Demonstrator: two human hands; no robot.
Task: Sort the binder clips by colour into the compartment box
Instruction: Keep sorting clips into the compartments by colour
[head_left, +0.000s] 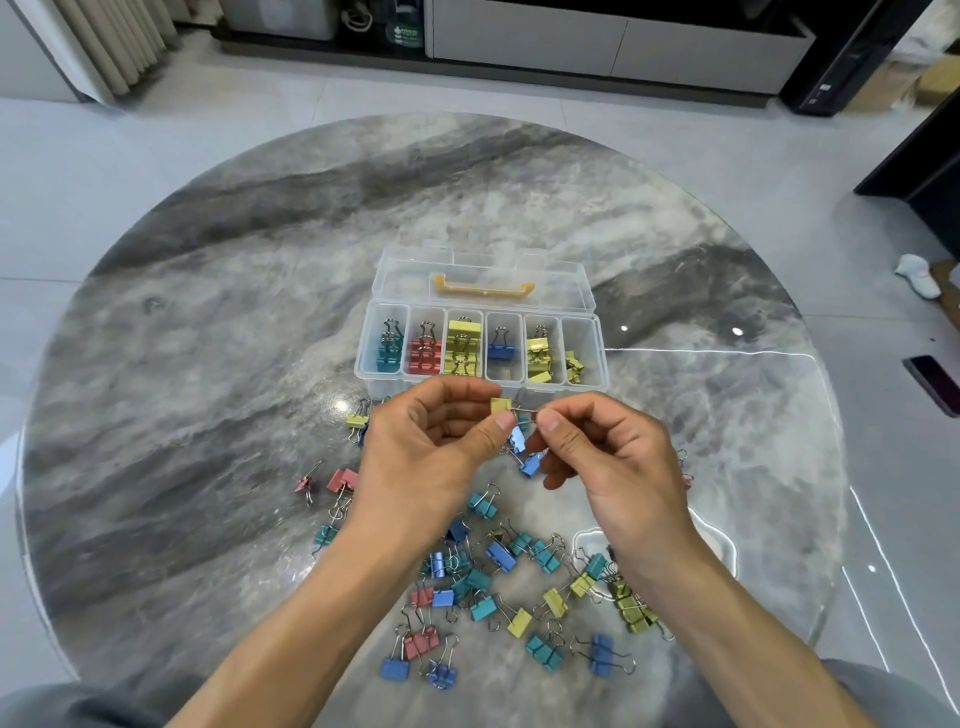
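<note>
Both hands up over the bench (208, 322), just in front of the compartment box (602, 358). My left hand (431, 447) pinches a yellow clip (501, 405) by its body, thumb + forefinger curled on it. Right hand (597, 457) pinches that same clip's wire handle, fingers curled tight on the tip. Clip sits in the air btwn my two hands, near the box's front wall, not in any slot.

Box is open, lid (483, 275) flipped back w/ a yellow latch on it. Slots L to R: teal clips (388, 353), red clips (426, 356), yellow, a blue clip (500, 349), yellow again, and more yellow in the last one.

Unsorted pile (498, 587) lies on the bench below my wrists: teal, blue, red, yellow mixed. A few red ones off to the left, a phone (935, 382) near the right edge.
</note>
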